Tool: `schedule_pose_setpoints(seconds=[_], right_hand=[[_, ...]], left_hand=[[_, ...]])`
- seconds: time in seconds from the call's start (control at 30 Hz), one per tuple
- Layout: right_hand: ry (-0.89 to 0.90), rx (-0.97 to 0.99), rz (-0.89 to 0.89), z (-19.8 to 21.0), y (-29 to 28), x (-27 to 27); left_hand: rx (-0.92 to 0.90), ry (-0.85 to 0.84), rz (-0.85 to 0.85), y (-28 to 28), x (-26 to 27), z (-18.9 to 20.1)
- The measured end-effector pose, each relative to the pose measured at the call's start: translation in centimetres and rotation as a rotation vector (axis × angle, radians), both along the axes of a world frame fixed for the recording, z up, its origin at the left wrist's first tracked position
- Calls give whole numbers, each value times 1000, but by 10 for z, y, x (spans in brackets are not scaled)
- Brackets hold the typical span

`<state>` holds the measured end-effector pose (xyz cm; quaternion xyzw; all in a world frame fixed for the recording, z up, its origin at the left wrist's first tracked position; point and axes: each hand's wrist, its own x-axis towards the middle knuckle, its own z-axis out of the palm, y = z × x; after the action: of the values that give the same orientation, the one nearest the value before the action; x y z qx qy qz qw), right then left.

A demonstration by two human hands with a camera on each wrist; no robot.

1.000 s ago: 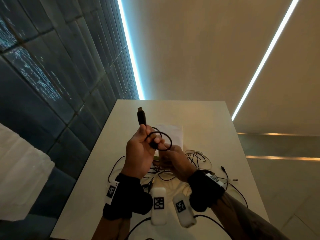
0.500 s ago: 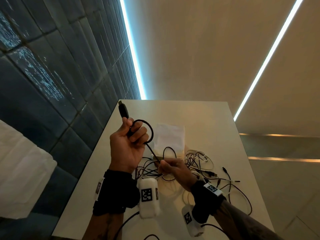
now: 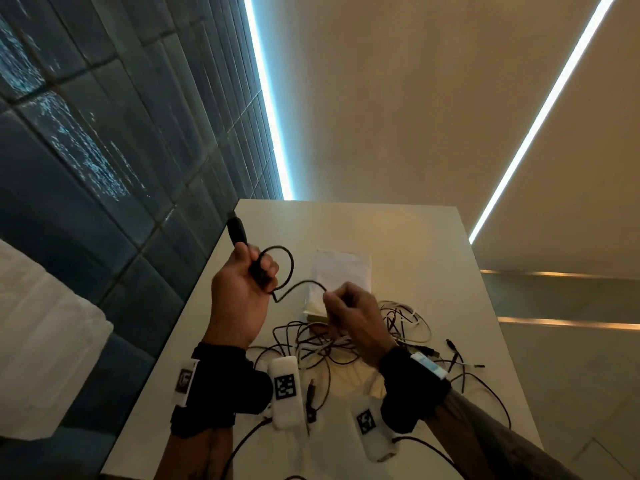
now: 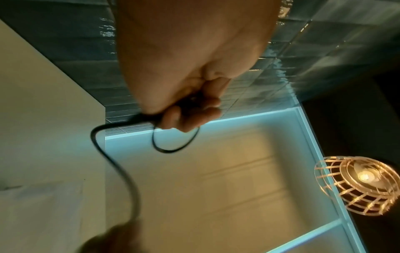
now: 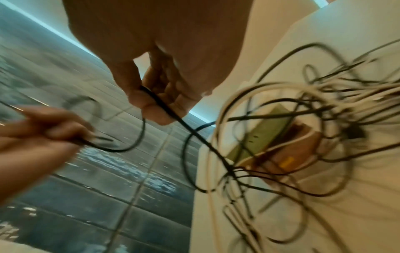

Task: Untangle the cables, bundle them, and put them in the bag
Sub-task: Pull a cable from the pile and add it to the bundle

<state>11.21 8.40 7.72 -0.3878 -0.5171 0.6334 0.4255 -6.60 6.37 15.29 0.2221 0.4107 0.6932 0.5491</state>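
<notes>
My left hand [image 3: 254, 273] is raised above the table's left edge and grips a black cable [image 3: 291, 268] near its plug [image 3: 237, 230], which sticks up past my thumb. One small loop of that cable hangs from my fingers [image 4: 175, 143]. My right hand [image 3: 341, 301] pinches the same black cable [image 5: 164, 109] farther along, between thumb and fingers. From there it runs down into a tangle of black and white cables [image 3: 349, 337] on the table. A white bag [image 3: 341, 271] lies flat just beyond the hands.
The white table [image 3: 415, 237] stands against a dark tiled wall [image 3: 121, 150] on the left. A small green and brown box [image 5: 279, 143] lies under the tangle. Loose cable ends [image 3: 460, 358] trail toward the right edge. A wicker lamp [image 4: 359, 184] shows in the left wrist view.
My hands have drawn apart: the left went up and left with the plug and loop, the right dropped toward the tangle and then rose, paying out a stretch of black cable between them.
</notes>
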Motion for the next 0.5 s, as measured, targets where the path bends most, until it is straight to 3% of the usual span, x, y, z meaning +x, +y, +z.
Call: schedule_pose_setpoints(seconds=[0.1, 0.17, 0.27, 0.5], right_hand=[[96, 79, -14, 29, 3, -13], [106, 132, 41, 41, 3, -21], [68, 170, 125, 42, 0, -26], [88, 43, 232, 17, -1, -15]], left_hand=[[-166, 195, 51, -2, 16, -3], [-210, 220, 19, -6, 29, -1], [-204, 96, -38, -7, 35, 3], [-50, -137, -69, -3, 33, 10]])
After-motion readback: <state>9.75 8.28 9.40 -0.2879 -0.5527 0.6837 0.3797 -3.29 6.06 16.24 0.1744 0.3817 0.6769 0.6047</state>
